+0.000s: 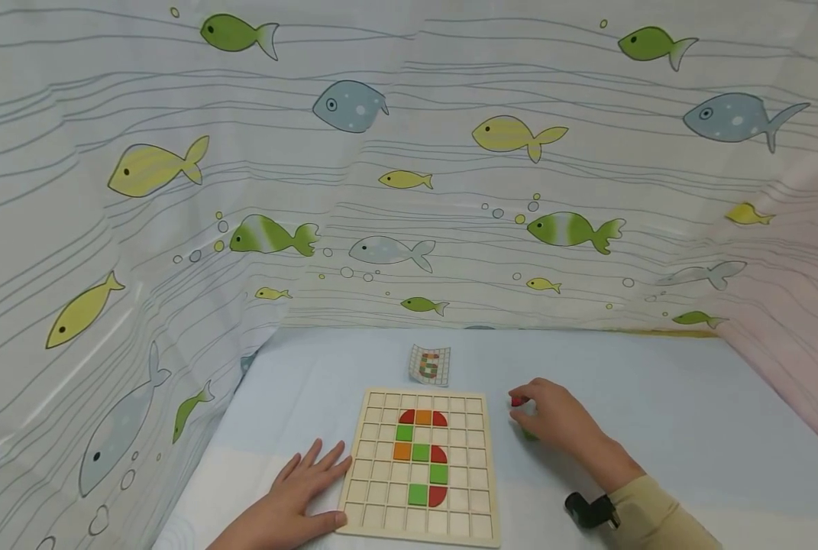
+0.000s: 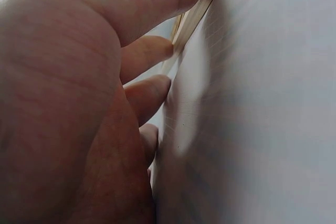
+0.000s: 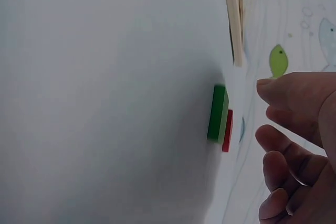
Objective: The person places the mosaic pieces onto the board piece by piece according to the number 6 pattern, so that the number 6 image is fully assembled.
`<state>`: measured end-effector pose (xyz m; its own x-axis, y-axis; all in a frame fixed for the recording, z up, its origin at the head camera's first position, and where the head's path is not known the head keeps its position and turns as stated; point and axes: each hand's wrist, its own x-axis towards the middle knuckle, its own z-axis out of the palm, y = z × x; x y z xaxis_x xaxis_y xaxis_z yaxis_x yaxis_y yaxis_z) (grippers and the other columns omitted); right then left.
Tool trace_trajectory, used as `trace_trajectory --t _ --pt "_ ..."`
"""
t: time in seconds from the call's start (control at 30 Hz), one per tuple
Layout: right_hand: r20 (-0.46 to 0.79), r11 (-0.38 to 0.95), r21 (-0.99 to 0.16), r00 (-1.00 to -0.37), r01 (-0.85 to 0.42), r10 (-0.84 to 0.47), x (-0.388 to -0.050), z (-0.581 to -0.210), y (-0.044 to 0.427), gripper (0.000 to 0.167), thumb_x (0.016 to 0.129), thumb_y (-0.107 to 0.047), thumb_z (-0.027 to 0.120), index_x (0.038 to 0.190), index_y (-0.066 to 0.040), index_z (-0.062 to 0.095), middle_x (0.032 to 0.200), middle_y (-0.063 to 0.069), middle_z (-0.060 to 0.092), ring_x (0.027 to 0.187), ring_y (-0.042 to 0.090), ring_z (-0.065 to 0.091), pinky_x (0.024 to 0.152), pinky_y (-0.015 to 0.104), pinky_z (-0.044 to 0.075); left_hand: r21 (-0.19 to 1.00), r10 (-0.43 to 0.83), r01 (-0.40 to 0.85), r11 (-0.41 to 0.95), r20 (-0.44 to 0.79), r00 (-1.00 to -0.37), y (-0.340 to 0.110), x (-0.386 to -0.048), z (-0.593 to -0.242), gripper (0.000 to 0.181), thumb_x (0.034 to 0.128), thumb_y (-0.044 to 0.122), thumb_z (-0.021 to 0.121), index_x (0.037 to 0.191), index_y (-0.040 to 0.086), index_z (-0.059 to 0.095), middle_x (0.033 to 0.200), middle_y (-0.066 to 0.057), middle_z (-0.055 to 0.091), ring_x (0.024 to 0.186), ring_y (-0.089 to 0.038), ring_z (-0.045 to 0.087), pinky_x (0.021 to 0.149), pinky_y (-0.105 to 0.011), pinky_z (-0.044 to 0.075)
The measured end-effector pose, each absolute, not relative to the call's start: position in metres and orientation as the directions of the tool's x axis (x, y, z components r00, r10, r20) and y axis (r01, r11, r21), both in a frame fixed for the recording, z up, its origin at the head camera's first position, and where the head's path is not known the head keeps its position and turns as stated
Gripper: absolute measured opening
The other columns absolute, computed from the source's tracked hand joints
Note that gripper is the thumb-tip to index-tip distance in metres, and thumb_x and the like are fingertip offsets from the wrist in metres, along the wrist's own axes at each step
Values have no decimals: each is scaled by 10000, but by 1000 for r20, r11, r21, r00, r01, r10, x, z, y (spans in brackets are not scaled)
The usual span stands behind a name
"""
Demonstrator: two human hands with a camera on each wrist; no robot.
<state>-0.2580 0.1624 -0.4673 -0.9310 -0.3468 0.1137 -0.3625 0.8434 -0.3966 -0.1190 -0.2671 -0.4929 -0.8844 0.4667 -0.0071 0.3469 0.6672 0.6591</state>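
Note:
My left hand [image 1: 299,496] has its fingers extended, with fingertips and thumb touching the left edge of a wooden grid board [image 1: 374,504]. Red, orange and green pieces sit in several of the board's squares, among them an orange square [image 1: 423,417] and a red rounded piece [image 1: 438,497]. To the right of the board, my right hand [image 1: 553,412] hovers over a red piece [image 1: 516,400] and a green piece [image 1: 529,435], partly hiding them. In the right wrist view, the green piece [image 3: 217,114] and red piece [image 3: 228,130] lie on the table, apart from my loosely bent fingers.
Behind the board lies a small paper card [image 1: 429,365] printed with a coloured grid figure. A black device [image 1: 590,510] is at my right wrist. The pale blue table [image 1: 656,397] meets fish-patterned cloth walls [image 1: 450,229] at the back and sides.

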Motion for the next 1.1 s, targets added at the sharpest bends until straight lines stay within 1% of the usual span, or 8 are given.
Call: trace_trajectory --t 0.27,0.4,0.47,0.7,0.87,0.9,1.0,1.1 --pt "54 873 -333 -932 -356 -359 -275 -466 171 293 856 -135 759 1143 -83 731 1035 42 641 986 251 617 877 465 518 660 468 346 667 -10 -884 -268 -120 -495 718 932 455 652 1509 94 422 1584 -168 282 1447 -497 38 1041 -654 -29" --pt "66 855 -313 -908 -413 -414 -283 -468 173 274 845 -78 748 1118 -57 735 1035 43 640 997 255 613 892 461 510 670 467 344 658 -5 -884 -269 -121 -496 719 932 459 651 1514 107 417 1591 -157 268 1452 -485 20 1059 -484 -74" --pt "57 845 -309 -895 -437 -442 -287 -469 174 263 847 -58 740 1110 -49 738 1014 27 642 964 224 610 874 431 517 676 465 339 654 -6 -885 -269 -121 -497 719 932 458 651 1516 112 416 1594 -154 264 1453 -480 12 1052 -444 -91" --pt "-15 837 -338 -887 -430 -462 -296 -475 170 261 859 -21 695 1116 -44 740 889 -24 605 792 134 532 740 327 501 656 467 344 672 -15 -884 -269 -121 -497 724 928 466 650 1513 106 420 1590 -153 278 1451 -489 36 1045 -649 -25" --pt "-73 841 -383 -896 -381 -439 -296 -474 169 272 880 -104 727 1147 -56 726 853 -38 595 764 139 519 685 315 481 655 467 345 672 -14 -884 -268 -121 -496 722 930 464 649 1512 102 420 1589 -154 279 1450 -492 39 1040 -662 -20" --pt "-81 841 -391 -896 -375 -437 -295 -474 168 270 883 -117 732 1147 -60 726 849 -39 592 761 141 516 679 315 476 654 466 346 673 -12 -884 -268 -121 -496 722 931 464 648 1512 100 420 1589 -155 279 1449 -492 39 1042 -651 -24" --pt "-83 834 -402 -892 -378 -445 -295 -473 169 235 888 -134 740 1114 -72 732 837 -48 586 754 137 511 667 310 469 646 469 355 675 -4 -883 -268 -120 -496 723 934 472 640 1512 99 418 1587 -158 281 1447 -496 45 1106 -454 -92" --pt "-67 828 -393 -886 -399 -459 -295 -473 169 189 883 -138 750 1062 -78 742 816 -63 587 741 128 510 666 305 469 648 466 349 677 -11 -885 -268 -120 -496 721 935 469 639 1513 101 416 1588 -161 279 1446 -498 42 1107 -455 -96"
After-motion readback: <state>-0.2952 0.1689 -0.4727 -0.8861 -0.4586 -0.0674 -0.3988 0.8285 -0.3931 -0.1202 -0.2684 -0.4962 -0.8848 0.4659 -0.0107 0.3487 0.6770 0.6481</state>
